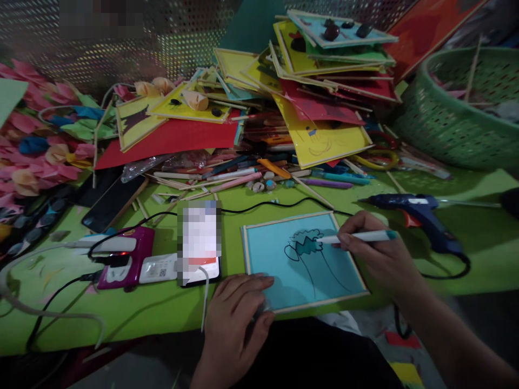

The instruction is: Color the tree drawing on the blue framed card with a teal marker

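Observation:
A light-blue card (270, 254) edged with thin wooden sticks lies on the green table in front of me. Black outlines on it form a shape with a zigzag, partly coloured dark teal. My right hand (375, 254) grips a white marker (365, 236) with a teal end, its tip on or just over the drawing. Resting at the card's lower left corner is my left hand (243, 308), fingers stretched out, with nothing visible in it. A smartphone (200, 243) with a lit, blurred screen lies left of the card.
A purple power strip (144, 243) with plugs and cables sits at the left. On the right lies a blue glue gun (425, 213), with a green basket (454, 129) behind it. Framed cards (332, 67), pens and sticks are heaped at the back, paper flowers (36, 129) far left.

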Available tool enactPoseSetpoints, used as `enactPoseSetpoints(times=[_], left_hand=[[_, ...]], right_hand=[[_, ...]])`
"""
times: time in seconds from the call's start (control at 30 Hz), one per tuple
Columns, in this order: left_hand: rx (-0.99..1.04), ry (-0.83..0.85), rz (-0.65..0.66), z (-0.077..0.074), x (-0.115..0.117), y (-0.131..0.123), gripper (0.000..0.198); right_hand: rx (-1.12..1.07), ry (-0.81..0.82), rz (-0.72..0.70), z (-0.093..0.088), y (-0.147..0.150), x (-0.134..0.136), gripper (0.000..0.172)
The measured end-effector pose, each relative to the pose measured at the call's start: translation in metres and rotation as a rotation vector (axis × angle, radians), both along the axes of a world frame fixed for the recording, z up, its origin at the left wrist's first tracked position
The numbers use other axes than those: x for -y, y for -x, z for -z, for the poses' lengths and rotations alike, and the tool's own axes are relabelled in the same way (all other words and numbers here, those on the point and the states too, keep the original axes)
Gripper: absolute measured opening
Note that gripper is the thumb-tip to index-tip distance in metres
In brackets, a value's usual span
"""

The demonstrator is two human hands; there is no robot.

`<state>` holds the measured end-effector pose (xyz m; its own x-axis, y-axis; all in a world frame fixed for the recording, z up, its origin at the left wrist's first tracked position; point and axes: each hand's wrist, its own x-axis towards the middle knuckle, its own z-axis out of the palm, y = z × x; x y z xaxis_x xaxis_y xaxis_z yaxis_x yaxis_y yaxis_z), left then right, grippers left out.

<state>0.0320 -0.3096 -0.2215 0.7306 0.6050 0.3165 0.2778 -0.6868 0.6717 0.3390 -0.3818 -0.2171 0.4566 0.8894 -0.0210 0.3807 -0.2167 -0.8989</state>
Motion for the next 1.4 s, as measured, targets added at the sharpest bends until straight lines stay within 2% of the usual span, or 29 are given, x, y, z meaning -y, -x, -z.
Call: enactPoseSetpoints(times=[0.67, 1.4], left_hand=[[-0.011, 0.001, -0.001, 0.0006, 0.0010, 0.0006, 0.013], [-0.012, 0.006, 0.001, 0.0009, 0.0019, 0.0009, 0.012]], right_hand=[[-0.018, -0.004, -0.054, -0.0041, 0.0000, 0.0041, 0.018], [0.031, -0.018, 0.005, -0.0017, 0.0011, 0.0020, 0.021]])
